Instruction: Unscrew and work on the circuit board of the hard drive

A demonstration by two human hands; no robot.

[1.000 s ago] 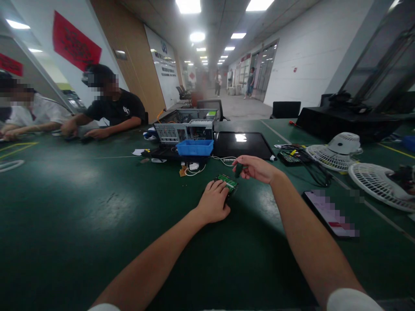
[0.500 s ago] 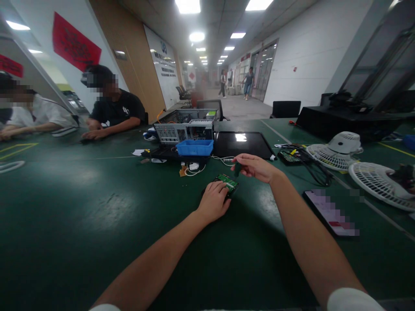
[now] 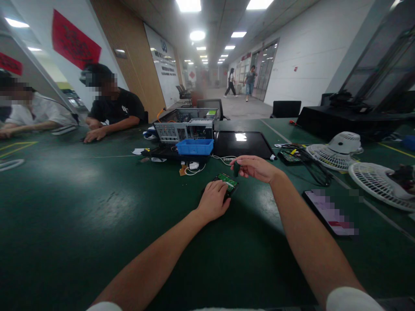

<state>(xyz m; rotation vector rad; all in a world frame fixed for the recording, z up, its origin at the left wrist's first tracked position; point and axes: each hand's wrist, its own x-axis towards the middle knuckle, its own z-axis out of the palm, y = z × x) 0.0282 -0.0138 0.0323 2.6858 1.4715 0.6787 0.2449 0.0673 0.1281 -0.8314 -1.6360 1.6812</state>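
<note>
My left hand (image 3: pixel 212 201) lies over a dark hard drive (image 3: pixel 231 183) with a green circuit board facing up, its fingers holding it against the table. The far right part of the board shows beyond the fingertips; the palm hides the near part. Just above and right of the drive, my right hand (image 3: pixel 256 167) is closed, with thumb and fingers pinching a dark green screwdriver (image 3: pixel 236 169). It is held roughly upright, apart from the board as far as I can see; its thin shaft cannot be made out.
Ahead stands an open computer case (image 3: pixel 184 125) with a blue bin (image 3: pixel 195 147) before it. A black flat panel (image 3: pixel 243 144), white cables and scraps lie nearby. On the right are a phone (image 3: pixel 329 214), black cables (image 3: pixel 316 166) and white fan parts (image 3: pixel 337 151). Two people sit at left.
My right hand and the screwdriver have shifted only very slightly. My left hand stays on the hard drive. In the background, two people walking have changed position.
</note>
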